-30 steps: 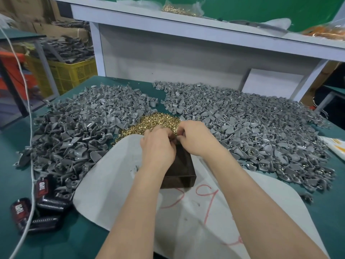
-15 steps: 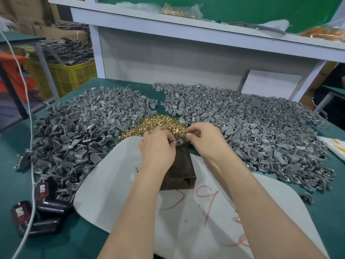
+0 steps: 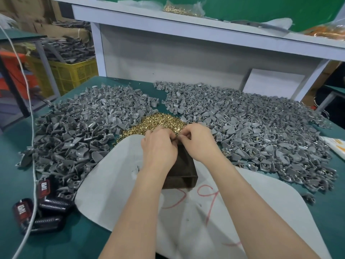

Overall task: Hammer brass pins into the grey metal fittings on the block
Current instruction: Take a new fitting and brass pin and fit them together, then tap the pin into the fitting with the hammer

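A dark block (image 3: 184, 170) lies on a white sheet (image 3: 115, 186) in the middle of the green table. My left hand (image 3: 158, 146) and my right hand (image 3: 198, 142) meet over the block's far end, fingertips together. The left fingers curl round a small grey fitting (image 3: 175, 142), mostly hidden between the hands. My right thumb and finger pinch a tiny brass pin against it; the pin itself is barely visible. A heap of brass pins (image 3: 160, 121) lies just behind the hands. Grey fittings lie in big heaps on the left (image 3: 80, 135) and on the right (image 3: 257, 131).
Black cases with red labels (image 3: 44, 208) lie at the near left, crossed by a white cord (image 3: 32, 146). A yellow crate (image 3: 74, 71) of parts stands beyond the table's left edge. A white shelf (image 3: 186, 30) overhangs the back, with a bag of brass pins (image 3: 179, 10) on it.
My right hand went out to the brass heap half a second ago and has come back against the left hand. The left hand and block have stayed put.
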Demonstrator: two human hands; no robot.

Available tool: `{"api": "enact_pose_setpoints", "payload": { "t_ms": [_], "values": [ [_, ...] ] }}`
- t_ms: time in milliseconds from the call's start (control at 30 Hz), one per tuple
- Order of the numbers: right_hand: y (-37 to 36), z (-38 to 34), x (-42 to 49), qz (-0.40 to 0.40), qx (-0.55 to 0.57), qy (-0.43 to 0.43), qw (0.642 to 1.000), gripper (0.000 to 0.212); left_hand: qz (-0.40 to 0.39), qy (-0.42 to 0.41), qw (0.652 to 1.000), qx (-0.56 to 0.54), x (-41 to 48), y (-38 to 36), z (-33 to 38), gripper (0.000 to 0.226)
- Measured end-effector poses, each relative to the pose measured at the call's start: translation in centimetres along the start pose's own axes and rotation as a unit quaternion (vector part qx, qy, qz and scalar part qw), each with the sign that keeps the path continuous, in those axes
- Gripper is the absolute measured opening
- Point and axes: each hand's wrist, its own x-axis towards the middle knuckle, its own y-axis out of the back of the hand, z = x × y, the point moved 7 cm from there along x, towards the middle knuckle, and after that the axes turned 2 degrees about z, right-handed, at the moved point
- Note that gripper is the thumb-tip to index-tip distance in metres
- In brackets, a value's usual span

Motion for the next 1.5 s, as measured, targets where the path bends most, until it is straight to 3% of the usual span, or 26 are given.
{"api": "enact_pose_setpoints", "payload": {
  "t_ms": [367, 567, 667, 767, 867, 1000, 1100, 1233, 1300, 1400, 1500],
  "values": [
    [-0.7, 0.2, -0.8, 0.051, 0.027, -0.002, 0.998, 0.008, 0.009, 0.004, 1.000, 0.000, -0.1, 0.2, 0.1, 0.015],
    [0.7, 2.5, -0.7, 0.036, 0.053, -0.035, 0.997, 0.019, 0.000, 0.002, 1.000, -0.014, -0.3, 0.1, 0.1, 0.011],
    [0.8, 6.2, -1.8, -0.024, -0.084, -0.137, 0.987, 0.032, -0.006, 0.005, 1.000, -0.018, -0.2, 0.0, 0.1, 0.009],
    [-0.5, 6.9, -2.5, -0.098, -0.190, -0.146, 0.966, 0.026, -0.012, 0.007, 1.000, -0.016, -0.2, -0.1, 0.1, 0.010],
    [0.3, 6.4, -2.0, -0.065, -0.165, -0.126, 0.976, 0.020, -0.017, 0.008, 1.000, -0.018, -0.2, -0.1, 0.0, 0.011],
    [3.0, 6.8, -1.9, -0.030, 0.027, -0.173, 0.984, 0.022, -0.020, 0.012, 1.000, -0.020, -0.1, -0.1, -0.1, 0.009],
    [5.1, 5.3, -2.2, 0.006, 0.046, -0.103, 0.994, 0.030, -0.023, 0.013, 0.999, -0.023, -0.1, -0.2, -0.2, 0.007],
    [8.3, 2.1, -3.6, 0.158, 0.073, 0.023, 0.984, 0.035, -0.016, 0.017, 0.999, -0.036, -0.1, -0.3, -0.3, 0.009],
    [7.5, 0.5, -4.3, 0.148, 0.013, 0.070, 0.986, 0.032, -0.017, 0.027, 0.999, -0.042, -0.1, -0.2, -0.3, 0.010],
    [4.5, 0.4, -5.0, 0.045, -0.059, 0.078, 0.994, 0.036, -0.015, 0.032, 0.999, -0.035, -0.1, -0.1, -0.5, 0.010],
    [7.1, 1.3, -4.5, 0.137, 0.035, 0.059, 0.988, 0.038, -0.005, 0.031, 0.999, -0.037, -0.1, 0.0, -0.3, 0.012]
  ]
}}
